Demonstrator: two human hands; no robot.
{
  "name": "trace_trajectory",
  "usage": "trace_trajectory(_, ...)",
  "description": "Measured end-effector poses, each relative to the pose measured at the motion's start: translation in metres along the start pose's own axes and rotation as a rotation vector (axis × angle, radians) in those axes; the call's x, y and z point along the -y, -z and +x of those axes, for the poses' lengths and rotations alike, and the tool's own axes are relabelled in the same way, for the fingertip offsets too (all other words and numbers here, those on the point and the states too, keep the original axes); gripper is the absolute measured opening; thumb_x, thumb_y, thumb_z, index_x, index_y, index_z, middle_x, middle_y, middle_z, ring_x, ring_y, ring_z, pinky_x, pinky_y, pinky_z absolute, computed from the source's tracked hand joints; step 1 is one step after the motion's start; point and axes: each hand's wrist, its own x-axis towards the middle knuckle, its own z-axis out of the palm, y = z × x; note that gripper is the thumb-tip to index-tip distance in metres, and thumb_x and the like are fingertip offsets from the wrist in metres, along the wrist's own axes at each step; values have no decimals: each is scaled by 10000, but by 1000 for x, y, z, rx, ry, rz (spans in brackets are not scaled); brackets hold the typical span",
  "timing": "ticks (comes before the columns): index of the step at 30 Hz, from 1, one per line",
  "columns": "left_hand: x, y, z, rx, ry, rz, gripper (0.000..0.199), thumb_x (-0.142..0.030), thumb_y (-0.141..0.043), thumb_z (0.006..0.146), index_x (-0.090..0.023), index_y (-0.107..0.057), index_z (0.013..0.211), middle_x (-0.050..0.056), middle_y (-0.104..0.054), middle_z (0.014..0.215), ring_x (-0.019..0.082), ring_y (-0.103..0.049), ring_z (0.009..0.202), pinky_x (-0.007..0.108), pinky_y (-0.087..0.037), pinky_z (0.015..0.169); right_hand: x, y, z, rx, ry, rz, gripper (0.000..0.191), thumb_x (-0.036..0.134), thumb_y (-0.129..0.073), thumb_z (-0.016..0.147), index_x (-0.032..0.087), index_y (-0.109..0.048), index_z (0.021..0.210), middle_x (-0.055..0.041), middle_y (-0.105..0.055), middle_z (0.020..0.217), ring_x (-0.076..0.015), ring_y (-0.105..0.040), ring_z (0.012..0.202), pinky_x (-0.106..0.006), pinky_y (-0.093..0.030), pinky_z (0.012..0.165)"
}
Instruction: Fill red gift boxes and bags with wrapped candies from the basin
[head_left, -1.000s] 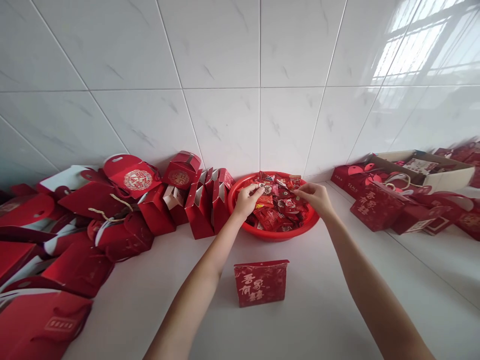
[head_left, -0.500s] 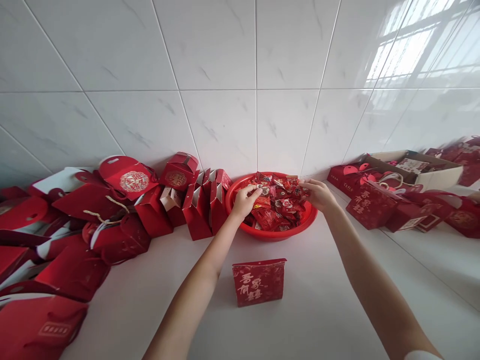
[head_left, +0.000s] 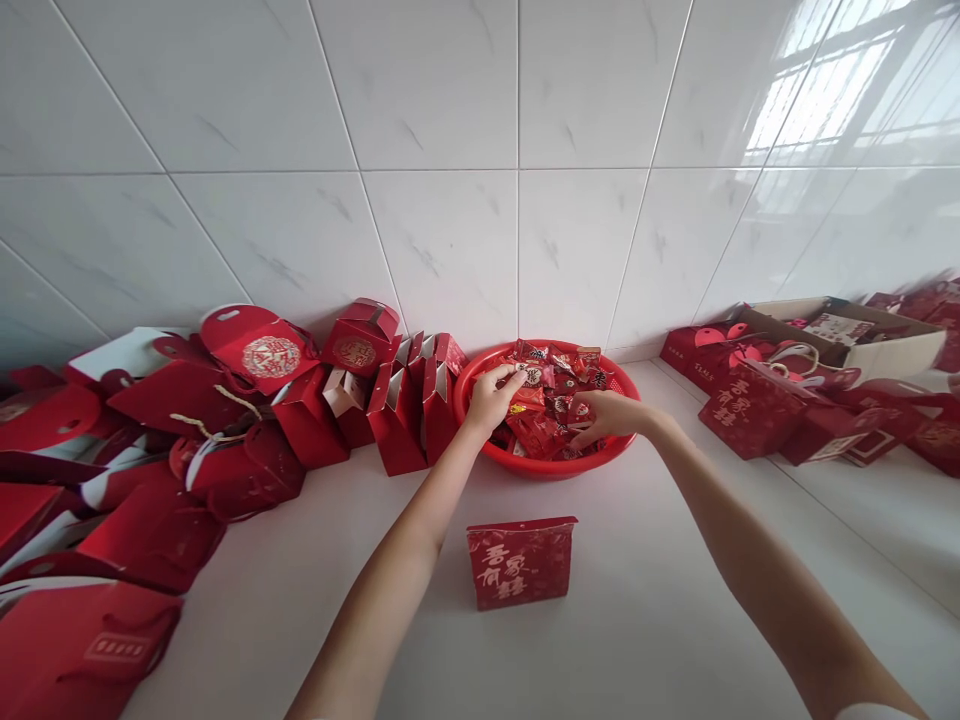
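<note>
- Nearest to me on the left, a large red box (head_left: 82,650) stands on the pale surface (head_left: 375,620), with more red boxes (head_left: 150,530) crowded behind it.
- Straight ahead, I have a red printed box (head_left: 519,565) upright by itself, its pale characters turned toward me.
- Beyond it sits a round red basin (head_left: 551,468), heaped with wrapped packets (head_left: 536,435), mostly red.
- I see the right hand (head_left: 619,412) over the basin's right side, palm down, thumb and fingers parted and tips down among the packets; I make out nothing in its grasp.
- The left hand (head_left: 491,400) is over the basin's left side, its fingers curled in and the thumb against a pale-labelled packet (head_left: 532,377), which I read as pinched; whether more lies under the palm I cannot tell.
- Just left of the basin, narrow red boxes (head_left: 397,425) stand in a row.
- Off to my right, well apart from the basin, a printed red bag (head_left: 742,405) stands in front of an open carton (head_left: 892,350).
- Behind everything I get a white tiled wall (head_left: 442,230), a window's reflection (head_left: 832,90) shining at upper right.
</note>
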Motion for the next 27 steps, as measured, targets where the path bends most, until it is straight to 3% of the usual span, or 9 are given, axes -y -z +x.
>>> trace_trajectory(2,0,0,0,-4,3,-10,285,-456,-663,817,-187,-746,866,64,-763,946,256,-687,957,381,-530,915,9,-9,-2,14,-12,-139,384,277,-916,513,267,-716,841,-24,-699,807,-234,-647,757,-266,-423,573)
trace_trajectory(7,0,0,0,-21,-7,-11,300,-475,-678,800,-187,-743,858,57,-762,934,256,-685,955,373,-523,902,16,-17,4,-126,-92,-184,61,237,-720,791,227,-672,753,-51,-705,815,-236,-659,811,-276,-399,627)
trace_trajectory(12,0,0,0,-32,-25,-9,286,-457,-690,804,-186,-755,867,59,-768,935,256,-691,961,375,-525,912,3,-8,13,-336,-223,-102,105,175,-600,827,205,-680,767,-75,-717,880,-243,-651,847,-282,-400,638)
trace_trajectory(18,0,0,0,-28,-38,-33,272,-449,-690,810,-189,-761,847,55,-771,891,249,-701,898,367,-546,853,-12,-5,18,-543,-259,106,167,278,-565,846,194,-709,858,-39,-694,730,-194,-622,694,-278,-418,629)
trace_trajectory(24,1,0,0,-44,-31,-45,252,-416,-703,801,-179,-764,859,70,-772,915,259,-702,921,383,-537,876,-22,-2,18,-617,-236,271,318,395,-530,864,141,-707,937,-54,-698,700,-164,-597,586,-274,-448,578)
trace_trajectory(27,1,0,1,-38,-31,-49,243,-414,-702,802,-183,-761,848,67,-769,902,260,-699,914,384,-532,872,-26,1,16,-610,-242,267,298,350,-525,865,134,-715,944,-72,-715,738,-172,-615,611,-279,-461,594)
